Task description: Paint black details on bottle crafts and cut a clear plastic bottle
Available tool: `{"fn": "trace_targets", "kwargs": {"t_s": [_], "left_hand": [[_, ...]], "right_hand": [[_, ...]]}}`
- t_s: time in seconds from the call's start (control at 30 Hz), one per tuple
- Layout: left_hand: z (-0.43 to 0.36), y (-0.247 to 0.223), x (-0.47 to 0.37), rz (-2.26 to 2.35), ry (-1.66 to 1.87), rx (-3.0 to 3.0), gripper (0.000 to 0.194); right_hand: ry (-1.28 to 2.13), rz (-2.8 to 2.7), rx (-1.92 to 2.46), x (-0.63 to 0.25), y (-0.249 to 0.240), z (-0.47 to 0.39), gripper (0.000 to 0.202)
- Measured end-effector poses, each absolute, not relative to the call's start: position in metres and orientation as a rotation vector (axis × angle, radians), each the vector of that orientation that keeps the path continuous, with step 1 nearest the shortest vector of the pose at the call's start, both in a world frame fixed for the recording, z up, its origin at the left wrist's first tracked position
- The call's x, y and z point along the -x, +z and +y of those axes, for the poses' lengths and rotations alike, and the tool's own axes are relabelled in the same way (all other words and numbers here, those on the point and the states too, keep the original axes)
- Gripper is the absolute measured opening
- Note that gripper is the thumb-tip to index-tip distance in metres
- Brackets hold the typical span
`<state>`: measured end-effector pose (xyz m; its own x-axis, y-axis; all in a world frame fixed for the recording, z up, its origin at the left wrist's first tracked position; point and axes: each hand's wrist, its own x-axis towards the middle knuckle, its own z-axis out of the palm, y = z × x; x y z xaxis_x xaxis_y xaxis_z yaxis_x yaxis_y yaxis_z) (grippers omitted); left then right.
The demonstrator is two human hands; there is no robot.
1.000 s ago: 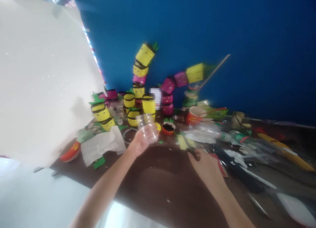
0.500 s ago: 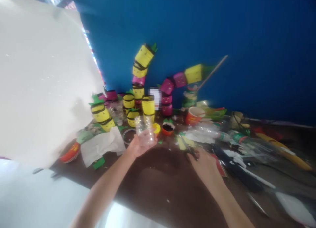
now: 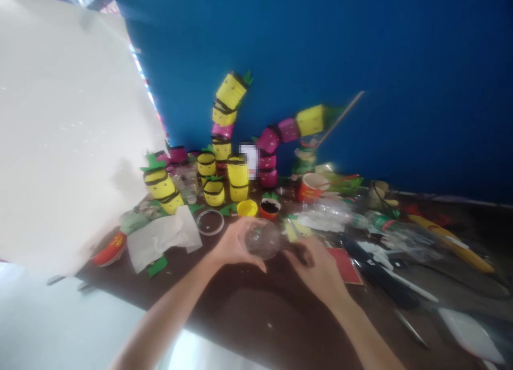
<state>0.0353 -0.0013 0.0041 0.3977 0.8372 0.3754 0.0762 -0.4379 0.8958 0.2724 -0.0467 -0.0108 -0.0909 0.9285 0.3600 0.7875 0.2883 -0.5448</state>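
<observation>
My left hand (image 3: pixel 236 244) is wrapped around a clear plastic cup-like piece, apparently a cut bottle (image 3: pixel 262 239), its round end tilted toward me. Close to its right side is my right hand (image 3: pixel 315 263), thumb stretched toward the plastic and the other fingers curled. A dark shape between those fingers seems to be the scissors' handle; the blades cannot be made out in the blur. Beyond the hands sit a small yellow cup (image 3: pixel 247 208) and a red cup with dark filling (image 3: pixel 270 208). Pieces of yellow paper (image 3: pixel 297 230) lie just past my right hand.
Yellow pineapple-faced cups (image 3: pixel 214 193) and a stack of magenta ones (image 3: pixel 268 177) stand by the blue wall. Tape roll (image 3: pixel 210 222) and white paper (image 3: pixel 160 239) lie left. Plastic bottles (image 3: pixel 336 212), a red card (image 3: pixel 345 266) and a knife-like tool (image 3: pixel 412 329) are right.
My left hand has lowered and turned the clear plastic piece, bringing it rightward and nearer. My right hand has lifted from the yellow paper, where the scissors were, and moved toward the plastic.
</observation>
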Motion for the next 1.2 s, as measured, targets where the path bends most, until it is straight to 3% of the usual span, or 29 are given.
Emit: {"fn": "trace_targets", "kwargs": {"t_s": [0.2,0.37,0.57,0.67,0.83,1.2], "left_hand": [[-0.003,-0.024,-0.050,0.559,1.072,-2.005,0.100],[-0.006,-0.019,-0.053,0.576,0.917,-2.090,0.104],[-0.003,-0.001,-0.045,0.707,0.807,-2.131,0.077],[-0.003,0.001,-0.043,0.775,0.785,-2.041,0.075],[-0.007,0.002,-0.043,0.812,0.763,-1.874,0.078],[-0.016,-0.001,-0.054,0.784,0.807,-1.670,0.058]], "right_hand": [[0.512,-2.024,1.312,-0.251,-0.009,-0.060,0.050],[0.454,-2.079,1.280,-0.256,-0.019,-0.055,0.051],[0.374,-2.078,1.175,-0.259,-0.017,-0.055,0.053],[0.409,-2.071,1.147,-0.258,-0.016,-0.057,0.057],[0.573,-1.994,1.176,-0.256,-0.013,-0.057,0.051],[1.210,-1.497,1.142,-0.243,0.000,-0.059,0.040]]}}
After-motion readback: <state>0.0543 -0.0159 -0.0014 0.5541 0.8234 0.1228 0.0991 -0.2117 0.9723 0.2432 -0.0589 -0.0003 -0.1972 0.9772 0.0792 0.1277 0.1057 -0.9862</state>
